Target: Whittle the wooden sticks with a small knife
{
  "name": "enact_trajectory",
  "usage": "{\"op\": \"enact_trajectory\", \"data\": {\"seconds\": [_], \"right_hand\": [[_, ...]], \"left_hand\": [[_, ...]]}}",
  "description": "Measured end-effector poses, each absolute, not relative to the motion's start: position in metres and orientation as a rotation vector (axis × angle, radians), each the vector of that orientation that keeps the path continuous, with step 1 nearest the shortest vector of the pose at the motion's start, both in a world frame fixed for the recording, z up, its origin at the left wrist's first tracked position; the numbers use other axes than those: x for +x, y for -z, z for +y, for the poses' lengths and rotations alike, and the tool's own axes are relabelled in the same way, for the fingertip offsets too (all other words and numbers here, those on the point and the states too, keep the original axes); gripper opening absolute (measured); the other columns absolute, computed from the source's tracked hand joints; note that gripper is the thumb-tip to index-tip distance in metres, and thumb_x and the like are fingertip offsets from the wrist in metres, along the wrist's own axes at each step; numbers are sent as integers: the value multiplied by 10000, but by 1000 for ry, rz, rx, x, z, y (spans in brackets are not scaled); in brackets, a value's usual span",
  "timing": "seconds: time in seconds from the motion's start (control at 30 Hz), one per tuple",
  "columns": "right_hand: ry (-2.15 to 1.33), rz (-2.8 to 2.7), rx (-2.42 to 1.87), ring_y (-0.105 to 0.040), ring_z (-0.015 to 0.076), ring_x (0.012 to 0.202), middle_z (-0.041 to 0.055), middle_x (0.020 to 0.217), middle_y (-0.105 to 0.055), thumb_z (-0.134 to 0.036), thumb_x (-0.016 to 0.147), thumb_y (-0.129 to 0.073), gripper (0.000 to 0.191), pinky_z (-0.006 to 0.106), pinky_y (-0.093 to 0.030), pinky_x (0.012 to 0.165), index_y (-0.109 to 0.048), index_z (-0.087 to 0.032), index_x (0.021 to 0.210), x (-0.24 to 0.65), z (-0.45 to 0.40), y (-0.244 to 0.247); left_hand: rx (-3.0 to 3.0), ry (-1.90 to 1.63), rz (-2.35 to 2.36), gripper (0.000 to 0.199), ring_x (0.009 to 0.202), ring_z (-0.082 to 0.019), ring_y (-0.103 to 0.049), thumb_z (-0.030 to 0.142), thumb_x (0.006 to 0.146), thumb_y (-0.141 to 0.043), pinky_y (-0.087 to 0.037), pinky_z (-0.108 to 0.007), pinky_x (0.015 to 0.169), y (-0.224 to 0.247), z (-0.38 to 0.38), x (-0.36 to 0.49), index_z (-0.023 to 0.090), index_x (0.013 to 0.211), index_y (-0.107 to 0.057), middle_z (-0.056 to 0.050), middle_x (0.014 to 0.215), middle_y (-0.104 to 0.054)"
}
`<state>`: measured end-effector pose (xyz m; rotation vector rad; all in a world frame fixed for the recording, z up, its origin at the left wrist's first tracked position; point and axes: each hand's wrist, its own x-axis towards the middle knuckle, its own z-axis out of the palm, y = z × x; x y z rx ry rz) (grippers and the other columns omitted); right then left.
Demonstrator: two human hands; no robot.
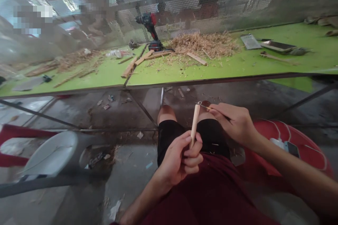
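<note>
Over my lap, my left hand (182, 158) is closed around the lower part of a pale wooden stick (195, 121), which points up and slightly right. My right hand (233, 119) is closed on the handle of a small thin tool (205, 107). The tool's tip is at the stick's upper end, where a small curl shows. Whether the tip touches the wood or passes just behind it is too small to tell. The far end of the handle is hidden in my right hand.
Ahead is a green table (224, 72) with a cordless drill (151, 31), a pile of wood shavings (203, 44), wooden strips (196, 58) and a dark tray (278, 46). A red stool (311, 144) stands at right, a grey round seat (52, 153) at left. Mesh stands behind the table.
</note>
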<state>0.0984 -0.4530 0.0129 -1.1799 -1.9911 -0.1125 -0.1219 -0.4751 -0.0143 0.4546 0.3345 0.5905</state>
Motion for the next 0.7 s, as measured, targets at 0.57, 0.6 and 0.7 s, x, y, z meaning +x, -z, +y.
{"op": "enact_trajectory", "data": {"seconds": [0.57,0.6,0.7], "right_hand": [[561,-2228,-1104,-569,139,573,10,720,-669,-294,1039,-550,217,304,-378,559,-757,-229,1042,93,-462,-13],[609,-2231,-1104,-567,140,570,11,713,-670,-287,1035,-558,210,308,-377,556,-758,-224,1027,94,-460,-15],[666,-2230,-1146,-590,146,587,12,727,-690,-285,1033,-563,203,317,-378,561,-758,-230,1028,98,-456,-17]], "left_hand": [[443,-607,353,143,451,-30,-56,338,970,-574,-133,-105,358,10,-473,-122,196,955,-566,109,607,-253],[453,-618,375,143,454,-30,-59,337,970,-576,-131,-104,359,10,-473,-121,196,954,-562,109,609,-254],[465,-631,421,142,467,-33,-58,331,972,-577,-121,-102,367,11,-474,-120,193,950,-554,108,616,-249]]}}
